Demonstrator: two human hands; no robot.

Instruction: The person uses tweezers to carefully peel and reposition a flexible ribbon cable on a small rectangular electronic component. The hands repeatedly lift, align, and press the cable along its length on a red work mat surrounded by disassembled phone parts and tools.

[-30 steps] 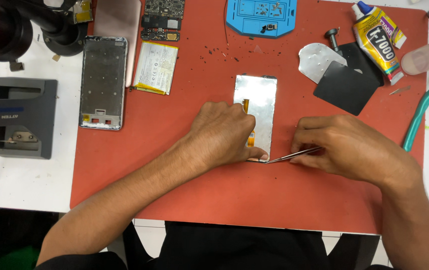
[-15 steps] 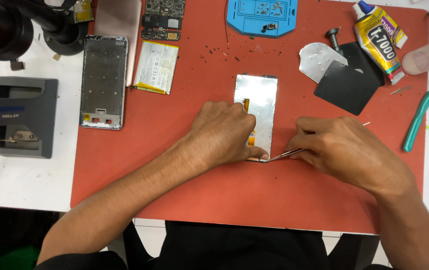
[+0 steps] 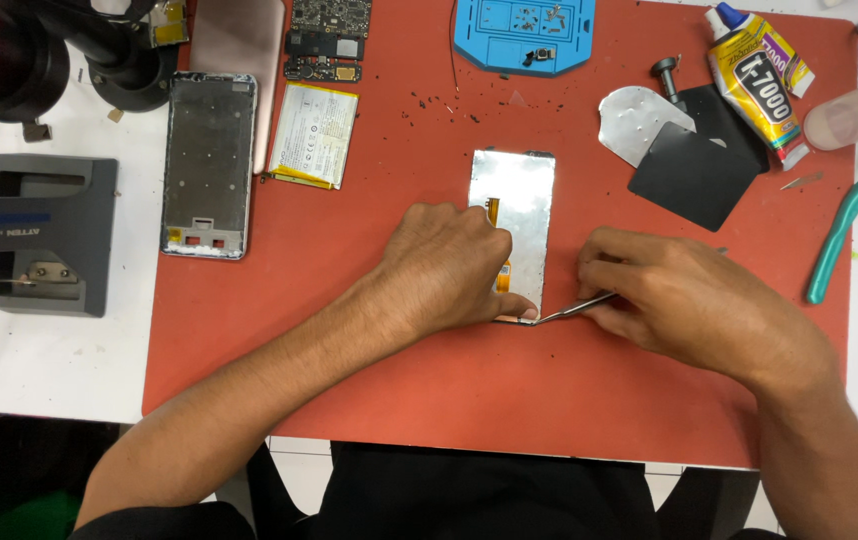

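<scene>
Looking down at the middle of the frame, I see a silvery rectangular phone display panel (image 3: 519,215) lying flat on the red rubber work mat (image 3: 399,400), with a thin orange flex ribbon along its left edge. My left hand (image 3: 454,270) rests on the panel's lower left part, its fingers (image 3: 519,312) pressed down together at the bottom corner and gripping nothing. My right hand (image 3: 679,300) sits just right of the panel, fingers pinching a slim metal tweezer-like tool (image 3: 574,308) whose tip meets the panel's lower right corner, close beside the left fingertip.

At the top centre, a blue plastic parts tray (image 3: 524,40) holds a scatter of tiny screws and one small dark component in its shallow compartments. Left of it lie a dark circuit board (image 3: 329,35), a pale flat battery (image 3: 314,135) and a grey metal phone frame (image 3: 207,165), which straddles the mat edge onto the white counter (image 3: 49,370). A dark grey box-shaped unit (image 3: 39,235) stands at the far left.

In the upper right are a yellow glue tube with a white cap (image 3: 754,75), a black square sheet (image 3: 699,170) overlapping a silvery rounded plate (image 3: 634,120), and a teal plastic brush handle (image 3: 844,225) at the mat's right edge.
</scene>
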